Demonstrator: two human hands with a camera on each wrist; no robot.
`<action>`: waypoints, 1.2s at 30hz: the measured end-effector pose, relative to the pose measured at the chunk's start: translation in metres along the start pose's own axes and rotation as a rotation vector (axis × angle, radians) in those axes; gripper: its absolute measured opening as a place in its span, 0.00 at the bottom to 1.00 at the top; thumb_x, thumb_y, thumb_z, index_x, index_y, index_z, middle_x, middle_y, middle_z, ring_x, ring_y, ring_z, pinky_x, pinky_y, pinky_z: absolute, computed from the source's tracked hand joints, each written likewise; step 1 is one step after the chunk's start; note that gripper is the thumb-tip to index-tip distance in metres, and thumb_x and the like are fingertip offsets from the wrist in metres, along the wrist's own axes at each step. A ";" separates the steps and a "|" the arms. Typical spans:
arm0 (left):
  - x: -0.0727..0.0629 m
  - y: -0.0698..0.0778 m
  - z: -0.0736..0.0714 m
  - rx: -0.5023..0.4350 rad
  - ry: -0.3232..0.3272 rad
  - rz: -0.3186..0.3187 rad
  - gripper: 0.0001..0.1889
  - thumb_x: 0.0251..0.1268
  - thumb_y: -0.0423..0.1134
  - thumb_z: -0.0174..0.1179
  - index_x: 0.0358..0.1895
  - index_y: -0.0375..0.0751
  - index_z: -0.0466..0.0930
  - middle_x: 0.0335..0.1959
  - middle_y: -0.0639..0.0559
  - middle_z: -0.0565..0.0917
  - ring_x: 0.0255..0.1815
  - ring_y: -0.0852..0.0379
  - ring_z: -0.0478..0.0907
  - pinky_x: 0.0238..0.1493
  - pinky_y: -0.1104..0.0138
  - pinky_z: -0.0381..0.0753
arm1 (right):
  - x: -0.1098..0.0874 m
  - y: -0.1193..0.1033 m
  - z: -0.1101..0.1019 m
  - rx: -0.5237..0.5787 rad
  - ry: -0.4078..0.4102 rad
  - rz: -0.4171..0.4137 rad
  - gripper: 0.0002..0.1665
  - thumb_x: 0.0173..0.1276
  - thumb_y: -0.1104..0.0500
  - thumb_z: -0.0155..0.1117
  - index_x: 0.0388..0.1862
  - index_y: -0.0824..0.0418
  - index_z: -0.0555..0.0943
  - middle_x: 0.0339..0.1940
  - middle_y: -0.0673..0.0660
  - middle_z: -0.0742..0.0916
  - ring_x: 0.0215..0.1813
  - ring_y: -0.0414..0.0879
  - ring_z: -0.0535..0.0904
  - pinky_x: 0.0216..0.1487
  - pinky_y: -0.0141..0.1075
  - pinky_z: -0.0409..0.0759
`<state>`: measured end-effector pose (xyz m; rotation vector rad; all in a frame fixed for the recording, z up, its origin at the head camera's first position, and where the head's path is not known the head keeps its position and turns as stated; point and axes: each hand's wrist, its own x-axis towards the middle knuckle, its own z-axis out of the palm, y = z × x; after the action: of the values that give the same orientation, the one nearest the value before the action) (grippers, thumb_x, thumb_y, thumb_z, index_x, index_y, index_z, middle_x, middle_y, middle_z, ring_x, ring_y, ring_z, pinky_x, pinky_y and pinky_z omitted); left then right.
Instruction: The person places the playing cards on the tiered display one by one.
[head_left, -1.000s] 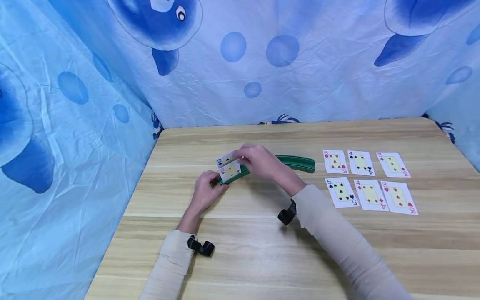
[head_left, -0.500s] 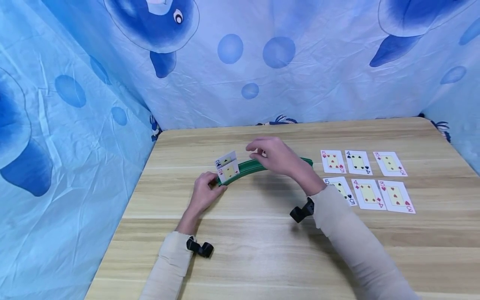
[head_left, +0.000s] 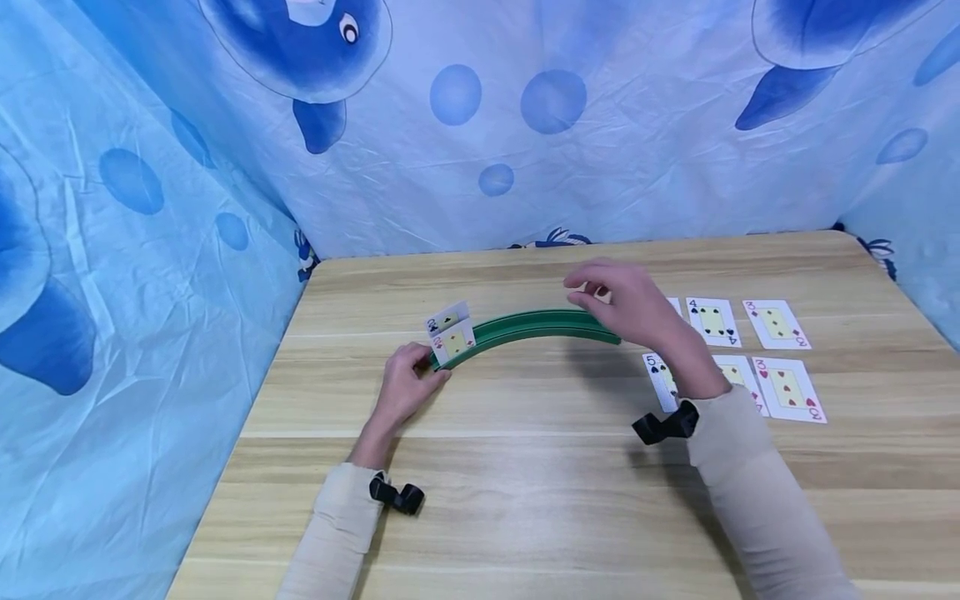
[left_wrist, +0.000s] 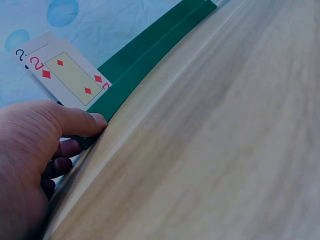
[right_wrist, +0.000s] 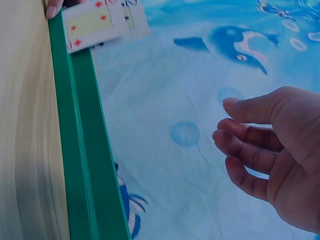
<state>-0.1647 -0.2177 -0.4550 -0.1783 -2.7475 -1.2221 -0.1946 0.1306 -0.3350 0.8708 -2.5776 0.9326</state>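
Note:
A curved green card holder [head_left: 536, 323] lies on the wooden table. At its left end my left hand [head_left: 407, 385] grips it, the thumb on the front face in the left wrist view. Two cards stand tilted in the holder near that hand: a two of diamonds [left_wrist: 70, 80] in front and a black two [head_left: 448, 319] behind. My right hand [head_left: 633, 304] hovers over the holder's right end, fingers loosely bent with nothing between them, as the right wrist view confirms.
Right of the holder, playing cards lie face up in two rows, among them a black four [head_left: 713, 322], a three of diamonds [head_left: 777, 324] and a three of hearts [head_left: 789, 390]. My right arm covers part of others. A blue curtain [head_left: 420, 183] hangs behind the table [head_left: 525, 500].
My right hand has let go of the cards at the holder's left end and moved right toward the cards on the table. My left hand has stayed on the holder.

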 end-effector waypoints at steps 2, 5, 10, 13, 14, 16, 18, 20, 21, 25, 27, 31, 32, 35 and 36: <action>0.001 0.000 0.000 0.002 0.002 0.005 0.21 0.51 0.33 0.74 0.51 0.32 0.84 0.45 0.39 0.86 0.45 0.46 0.77 0.47 0.61 0.75 | -0.006 0.006 -0.005 -0.018 0.022 -0.003 0.10 0.68 0.64 0.67 0.47 0.63 0.86 0.45 0.60 0.90 0.39 0.51 0.85 0.44 0.46 0.85; 0.001 0.000 -0.001 0.003 0.003 0.011 0.21 0.52 0.33 0.74 0.51 0.32 0.84 0.45 0.39 0.86 0.45 0.47 0.76 0.46 0.63 0.74 | -0.016 0.015 -0.013 -0.042 0.040 0.009 0.10 0.67 0.65 0.67 0.46 0.63 0.86 0.44 0.60 0.90 0.38 0.50 0.85 0.42 0.46 0.85; 0.001 0.001 -0.002 -0.004 0.002 0.016 0.21 0.52 0.33 0.74 0.51 0.32 0.84 0.46 0.38 0.86 0.45 0.46 0.77 0.46 0.62 0.75 | -0.036 0.031 -0.027 -0.082 0.050 0.071 0.11 0.68 0.65 0.67 0.48 0.63 0.86 0.45 0.61 0.90 0.38 0.50 0.85 0.41 0.46 0.84; 0.000 0.001 -0.003 -0.010 0.000 0.008 0.21 0.52 0.32 0.74 0.51 0.32 0.84 0.46 0.38 0.86 0.45 0.46 0.77 0.46 0.62 0.76 | -0.046 0.042 -0.037 -0.112 0.050 0.125 0.11 0.68 0.64 0.67 0.49 0.63 0.86 0.45 0.62 0.90 0.39 0.51 0.85 0.41 0.43 0.83; 0.000 0.001 -0.003 -0.010 0.000 0.006 0.21 0.53 0.33 0.74 0.52 0.32 0.84 0.46 0.38 0.86 0.45 0.47 0.77 0.46 0.62 0.76 | -0.049 0.046 -0.041 -0.116 0.048 0.140 0.11 0.68 0.64 0.67 0.49 0.63 0.86 0.45 0.62 0.90 0.38 0.51 0.85 0.41 0.40 0.82; 0.000 0.002 -0.003 -0.010 -0.002 0.001 0.21 0.53 0.33 0.73 0.52 0.32 0.84 0.46 0.38 0.86 0.46 0.47 0.76 0.46 0.62 0.75 | -0.056 0.053 -0.048 -0.137 0.049 0.179 0.12 0.67 0.64 0.68 0.49 0.63 0.86 0.45 0.63 0.90 0.39 0.52 0.85 0.40 0.34 0.81; 0.001 0.002 -0.004 -0.009 -0.004 -0.002 0.21 0.53 0.33 0.73 0.52 0.32 0.83 0.47 0.38 0.86 0.46 0.47 0.76 0.46 0.62 0.75 | -0.063 0.060 -0.055 -0.158 0.054 0.208 0.13 0.67 0.64 0.68 0.50 0.63 0.86 0.45 0.63 0.90 0.39 0.53 0.85 0.39 0.30 0.79; 0.001 0.002 -0.004 -0.004 -0.006 -0.001 0.21 0.54 0.33 0.73 0.52 0.32 0.83 0.46 0.38 0.86 0.46 0.47 0.76 0.46 0.63 0.75 | -0.069 0.067 -0.062 -0.175 0.055 0.235 0.13 0.67 0.64 0.68 0.50 0.64 0.86 0.45 0.64 0.90 0.39 0.54 0.84 0.38 0.26 0.76; 0.001 0.002 -0.004 -0.004 -0.006 -0.001 0.21 0.53 0.33 0.73 0.52 0.32 0.83 0.46 0.38 0.86 0.45 0.47 0.76 0.46 0.63 0.75 | -0.072 0.070 -0.065 -0.185 0.055 0.249 0.13 0.67 0.64 0.68 0.50 0.64 0.86 0.46 0.64 0.90 0.40 0.55 0.84 0.38 0.25 0.76; 0.000 0.001 -0.003 0.004 -0.004 0.001 0.21 0.53 0.33 0.73 0.51 0.32 0.84 0.46 0.39 0.86 0.45 0.47 0.76 0.45 0.64 0.74 | -0.083 0.082 -0.076 -0.197 0.038 0.297 0.15 0.68 0.64 0.66 0.52 0.66 0.84 0.46 0.67 0.88 0.41 0.58 0.82 0.36 0.21 0.72; 0.000 0.000 -0.003 0.008 -0.003 0.001 0.21 0.53 0.34 0.74 0.51 0.32 0.84 0.46 0.39 0.86 0.45 0.48 0.76 0.45 0.65 0.74 | -0.088 0.087 -0.081 -0.198 0.029 0.323 0.16 0.68 0.63 0.66 0.53 0.67 0.83 0.47 0.68 0.88 0.43 0.59 0.82 0.36 0.19 0.69; 0.000 0.000 -0.002 0.015 -0.005 -0.006 0.21 0.53 0.35 0.73 0.51 0.32 0.84 0.46 0.39 0.86 0.45 0.48 0.76 0.45 0.66 0.74 | -0.099 0.099 -0.090 -0.197 0.001 0.396 0.18 0.70 0.61 0.65 0.56 0.68 0.82 0.50 0.71 0.86 0.46 0.62 0.81 0.36 0.19 0.67; 0.001 0.000 -0.002 0.016 -0.007 -0.007 0.21 0.53 0.35 0.73 0.51 0.32 0.84 0.47 0.39 0.86 0.45 0.48 0.76 0.45 0.65 0.74 | -0.102 0.103 -0.092 -0.198 -0.007 0.412 0.18 0.70 0.61 0.65 0.56 0.68 0.81 0.50 0.72 0.85 0.46 0.63 0.81 0.36 0.21 0.67; 0.001 0.000 -0.002 0.013 -0.013 -0.013 0.21 0.53 0.35 0.73 0.52 0.32 0.83 0.47 0.39 0.86 0.46 0.48 0.76 0.46 0.64 0.74 | -0.110 0.114 -0.098 -0.208 -0.029 0.460 0.19 0.69 0.62 0.65 0.56 0.69 0.81 0.52 0.73 0.84 0.47 0.65 0.80 0.35 0.24 0.68; 0.001 0.000 -0.002 0.012 -0.015 -0.015 0.21 0.54 0.35 0.73 0.52 0.32 0.83 0.47 0.39 0.85 0.46 0.48 0.76 0.46 0.64 0.74 | -0.112 0.118 -0.100 -0.211 -0.036 0.472 0.19 0.69 0.62 0.65 0.56 0.70 0.80 0.52 0.74 0.84 0.48 0.66 0.80 0.34 0.25 0.68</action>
<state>-0.1654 -0.2190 -0.4538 -0.1659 -2.7736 -1.2121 -0.1754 0.3182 -0.3656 0.2252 -2.9051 0.7337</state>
